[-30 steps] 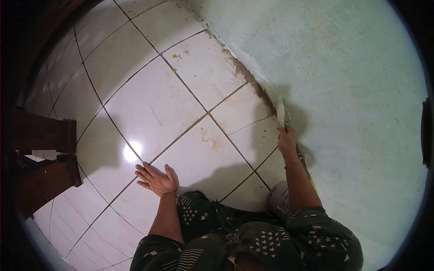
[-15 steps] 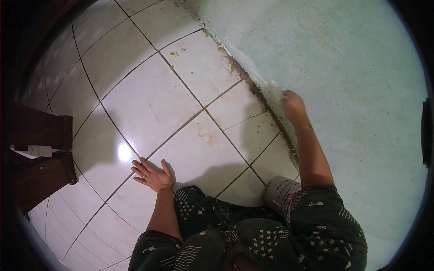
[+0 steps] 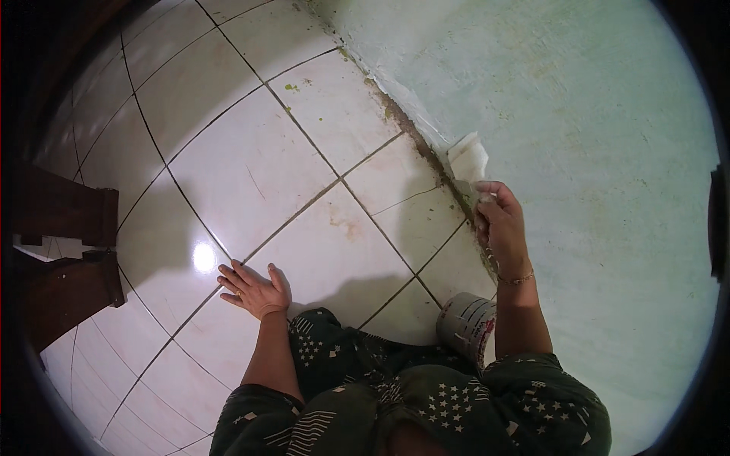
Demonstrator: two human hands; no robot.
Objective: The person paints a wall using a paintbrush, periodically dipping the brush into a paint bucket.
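Note:
My left hand (image 3: pixel 255 292) lies flat on the white tiled floor (image 3: pixel 300 220), fingers spread, with nothing in it. My right hand (image 3: pixel 498 220) grips a scraper with a flat, whitish blade (image 3: pixel 467 156), held against the lower part of the pale green wall (image 3: pixel 593 175), just above the dirty seam where wall meets floor. Part of the handle is hidden by my fingers. Behind my right forearm, a grey cylindrical can (image 3: pixel 460 323) stands on the tiles beside my leg, partly hidden.
Two dark brown wooden furniture pieces (image 3: pixel 72 285) rest on the floor at the left. The wall fills the whole right side. Greenish flecks and brown stains lie on the tiles along the wall's base.
My right hand has moved right and upward onto the wall with the scraper; its blade now faces flat toward the camera. My left hand has stayed on the tiles.

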